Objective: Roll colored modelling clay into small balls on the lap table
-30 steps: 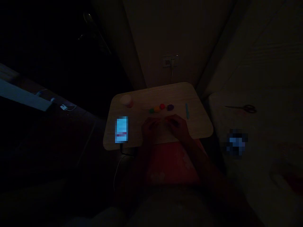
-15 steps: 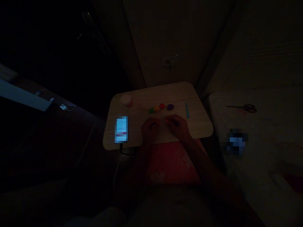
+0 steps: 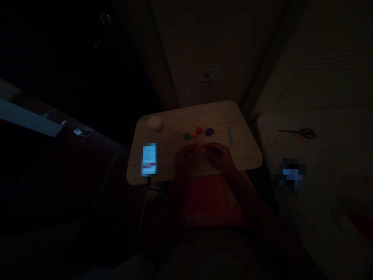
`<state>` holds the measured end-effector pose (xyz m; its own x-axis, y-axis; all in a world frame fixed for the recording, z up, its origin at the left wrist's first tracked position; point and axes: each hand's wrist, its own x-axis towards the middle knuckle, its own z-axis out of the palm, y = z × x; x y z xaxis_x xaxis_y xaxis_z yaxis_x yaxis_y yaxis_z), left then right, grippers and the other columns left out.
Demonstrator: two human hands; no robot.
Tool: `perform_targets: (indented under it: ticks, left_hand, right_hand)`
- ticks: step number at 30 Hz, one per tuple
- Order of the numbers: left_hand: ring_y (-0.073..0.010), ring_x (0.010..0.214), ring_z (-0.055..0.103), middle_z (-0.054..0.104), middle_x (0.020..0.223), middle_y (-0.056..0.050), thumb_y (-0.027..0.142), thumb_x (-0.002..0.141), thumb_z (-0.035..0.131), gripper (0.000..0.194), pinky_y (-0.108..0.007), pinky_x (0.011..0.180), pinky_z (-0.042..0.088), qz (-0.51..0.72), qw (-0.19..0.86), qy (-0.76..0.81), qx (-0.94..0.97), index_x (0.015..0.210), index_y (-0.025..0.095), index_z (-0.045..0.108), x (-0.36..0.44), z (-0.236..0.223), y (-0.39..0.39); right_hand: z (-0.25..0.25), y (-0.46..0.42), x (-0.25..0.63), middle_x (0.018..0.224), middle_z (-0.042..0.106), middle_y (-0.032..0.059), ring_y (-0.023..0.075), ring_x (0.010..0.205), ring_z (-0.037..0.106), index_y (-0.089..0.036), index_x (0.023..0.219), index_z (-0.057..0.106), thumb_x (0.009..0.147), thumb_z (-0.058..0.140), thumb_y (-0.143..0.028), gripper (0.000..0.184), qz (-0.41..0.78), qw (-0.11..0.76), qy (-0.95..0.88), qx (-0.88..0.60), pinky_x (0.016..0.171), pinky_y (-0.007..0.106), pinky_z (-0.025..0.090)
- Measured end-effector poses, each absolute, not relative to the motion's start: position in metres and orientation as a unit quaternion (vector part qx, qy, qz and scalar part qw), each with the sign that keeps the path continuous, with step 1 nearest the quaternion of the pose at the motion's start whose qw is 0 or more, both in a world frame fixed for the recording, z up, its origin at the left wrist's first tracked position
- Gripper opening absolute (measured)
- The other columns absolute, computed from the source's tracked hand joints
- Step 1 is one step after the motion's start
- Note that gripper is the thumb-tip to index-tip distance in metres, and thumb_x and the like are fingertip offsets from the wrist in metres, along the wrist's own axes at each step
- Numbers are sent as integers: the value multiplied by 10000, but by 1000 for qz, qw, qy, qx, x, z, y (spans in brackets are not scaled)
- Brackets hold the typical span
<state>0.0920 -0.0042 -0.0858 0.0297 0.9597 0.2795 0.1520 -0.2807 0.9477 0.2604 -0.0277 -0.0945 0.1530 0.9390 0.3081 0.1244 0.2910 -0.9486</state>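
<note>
In very dim light, my left hand point(image 3: 185, 155) and my right hand point(image 3: 218, 156) are over the near part of a small wooden-topped table point(image 3: 166, 167). The fingers of both are curled into a pinch, with the fingertips close together. A small reddish spot shows at the fingertips, too dark to name. Just beyond them lie soft-looking lumps in a row, like modelling clay: green point(image 3: 186, 136), orange point(image 3: 192, 134), red point(image 3: 199, 130) and purple point(image 3: 210, 132). To their right is a slim light-blue tool point(image 3: 230, 136), shaped like a plastic knife.
A lidded tub point(image 3: 156, 123) stands at the table's back left. Nearer is a lit, pixelated phone point(image 3: 149, 159) with a cable below it. Scissors point(image 3: 304, 133) and a blurred-out device point(image 3: 291, 175) lie on the pale surface at right. A wall socket point(image 3: 210, 74) is behind the table.
My two hands have come closer, narrowing the gap between their fingertips. The lumps, tub, phone and blue tool stay where they were.
</note>
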Motion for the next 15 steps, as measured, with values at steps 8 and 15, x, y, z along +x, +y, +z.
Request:
perform_targets:
  ticks: [8,15]
  left_hand:
    - [-188,886,738,790,919,-51,293,869,772,84,-331,853,594,531,341,413,657,848,218,801,91,-79,-3]
    - [-182,818,736,783,881,-49,357,822,816,190,-308,783,599,513,371,444,634,902,187,784,91,-82,-5]
  right_hand:
    - [-92,-28,259,937,808,61,215,837,754,-229,903,785,825,796,-357,150,356,597,-531,-484,795,344,610]
    - [-87,-29,260,936,812,65,219,839,760,-228,881,797,818,805,-334,123,367,592,-534,-480,782,339,608]
